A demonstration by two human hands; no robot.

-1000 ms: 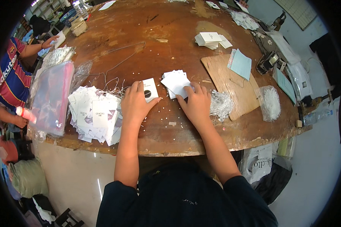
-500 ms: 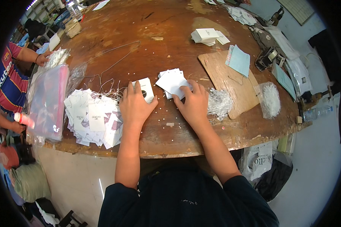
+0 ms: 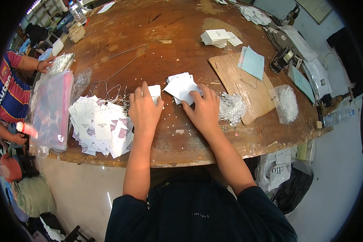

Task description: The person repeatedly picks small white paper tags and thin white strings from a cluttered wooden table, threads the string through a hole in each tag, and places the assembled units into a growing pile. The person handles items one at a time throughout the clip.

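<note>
My left hand (image 3: 144, 107) rests on the table with its thumb drawn in against a small stack of white hang tags (image 3: 154, 91). The fingers partly cover that stack. To its right, my right hand (image 3: 203, 109) pinches the near right corner of another pile of blank white cards (image 3: 182, 86), loosely fanned. A heap of printed hang tags with white strings (image 3: 103, 125) lies beside my left wrist. Right of my right hand sits a tangled bundle of white strings (image 3: 232, 109).
A wooden board (image 3: 250, 97) bears a light blue sheet (image 3: 252, 63). Beyond it stands a stack of cards (image 3: 215, 37). A bag of white strings (image 3: 286, 104) lies at right. Clear plastic bags (image 3: 52, 111) lie at left, near a co-worker's hand (image 3: 46, 63). Tiny white bits dot the table.
My left thumb has moved in toward the fingers, and the left hand now covers more of its tags. My right hand has hardly moved on its pile.
</note>
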